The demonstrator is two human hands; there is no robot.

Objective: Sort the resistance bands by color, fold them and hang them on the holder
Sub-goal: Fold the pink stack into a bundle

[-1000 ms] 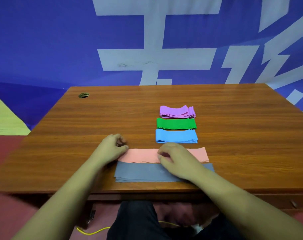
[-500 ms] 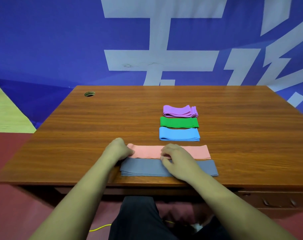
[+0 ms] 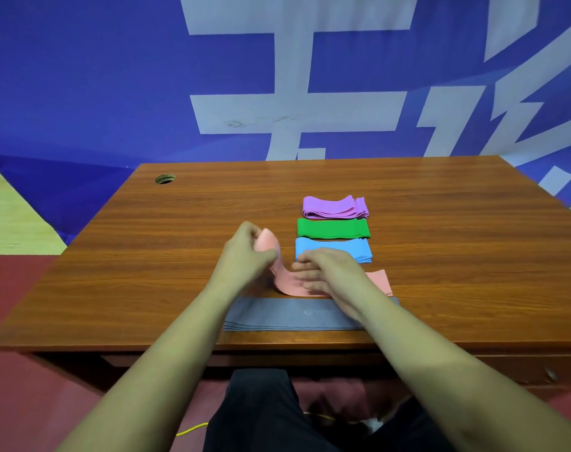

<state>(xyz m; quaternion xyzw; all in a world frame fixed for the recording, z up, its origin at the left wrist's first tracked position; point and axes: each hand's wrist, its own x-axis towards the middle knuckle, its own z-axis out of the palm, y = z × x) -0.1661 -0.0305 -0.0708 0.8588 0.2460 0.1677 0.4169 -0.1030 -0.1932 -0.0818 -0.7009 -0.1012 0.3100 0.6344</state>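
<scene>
my l hand (image 3: 246, 252) pinches the pink band (image 3: 287, 283) by its left end, lifted off the desk (image 3: 440, 223); r hand (image 3: 328, 269) lies flat, fingers straight i think, pinning the middle. should lay that end onto the right end, edges square, then press the crease.

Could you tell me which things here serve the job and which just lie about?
Job: pink elastic band, in left hand, under right hand; flat grey band; folded blue band; folded green band; folded purple band.
About: round cable hole; yellow cable; blue banner.
</scene>
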